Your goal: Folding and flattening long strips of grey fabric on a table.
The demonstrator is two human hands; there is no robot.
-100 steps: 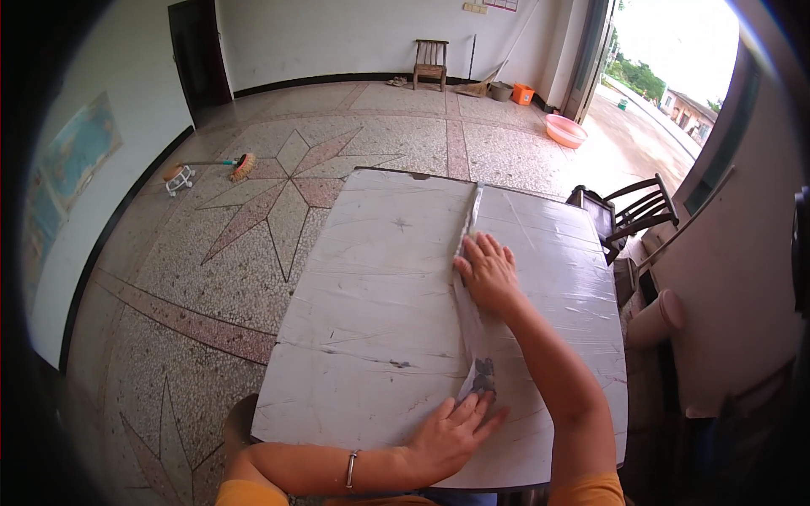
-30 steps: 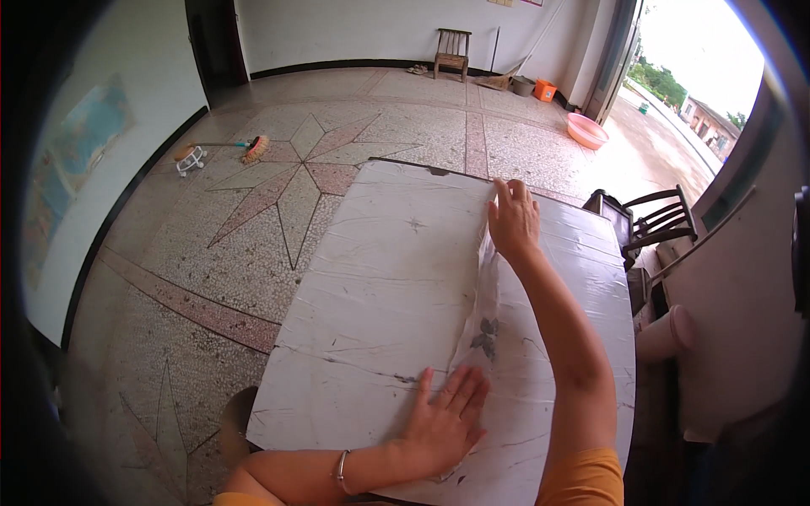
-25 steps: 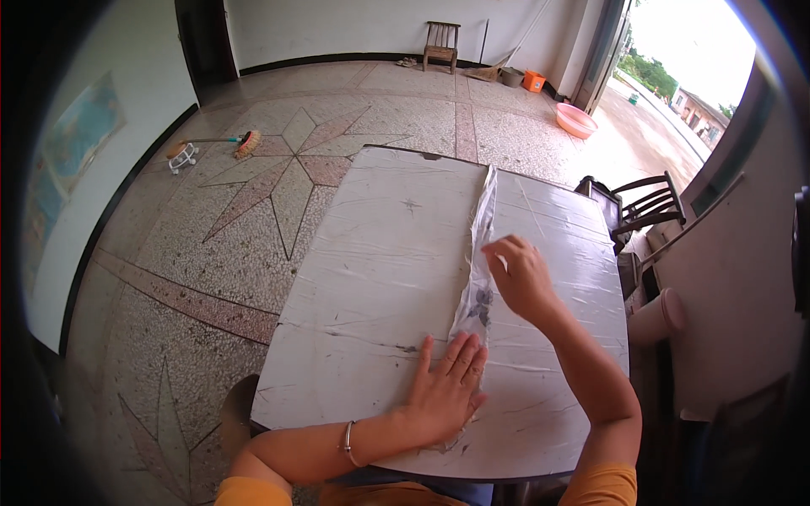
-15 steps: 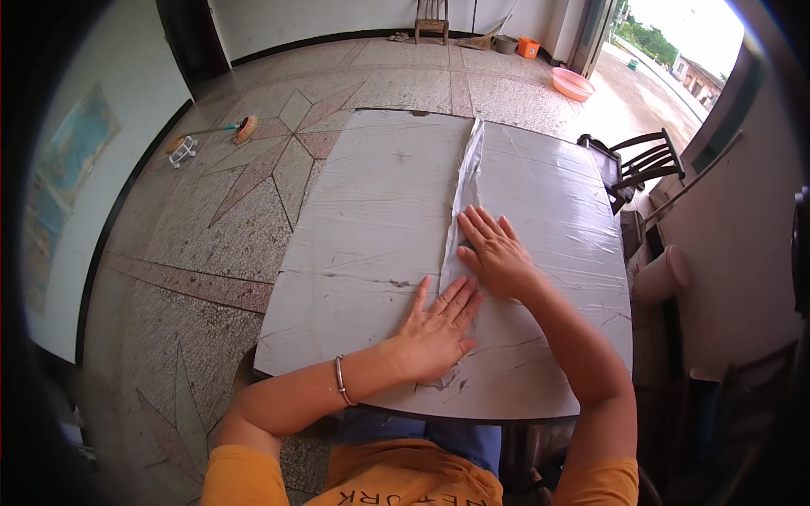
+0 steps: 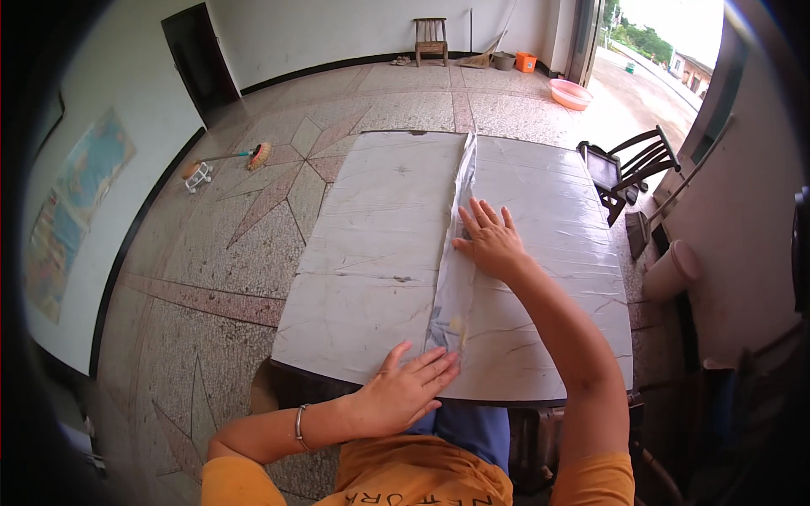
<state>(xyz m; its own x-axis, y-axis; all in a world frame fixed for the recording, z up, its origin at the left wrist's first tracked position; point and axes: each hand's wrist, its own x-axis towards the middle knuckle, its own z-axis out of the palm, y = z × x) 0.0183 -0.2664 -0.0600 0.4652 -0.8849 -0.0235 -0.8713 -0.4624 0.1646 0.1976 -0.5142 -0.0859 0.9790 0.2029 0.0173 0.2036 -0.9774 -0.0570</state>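
Touched by the left hand (image 5: 398, 391) and right hand (image 5: 494, 248), both spread, the narrow strip (image 5: 454, 288) is judged light, limp and easily creased, best held by its ends.

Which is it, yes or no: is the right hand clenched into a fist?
No, the right hand is open and spread at the pale strip.

Likely a home's front room: speckled grey terrazzo floor (image 5: 194, 261) with star inlay (image 5: 274, 202); beyond far edge of white-topped rectangular table (image 5: 363, 219), brown wooden slat-backed chair (image 5: 431, 42), round pink plastic basin (image 5: 571, 96) near open doorway (image 5: 645, 88).
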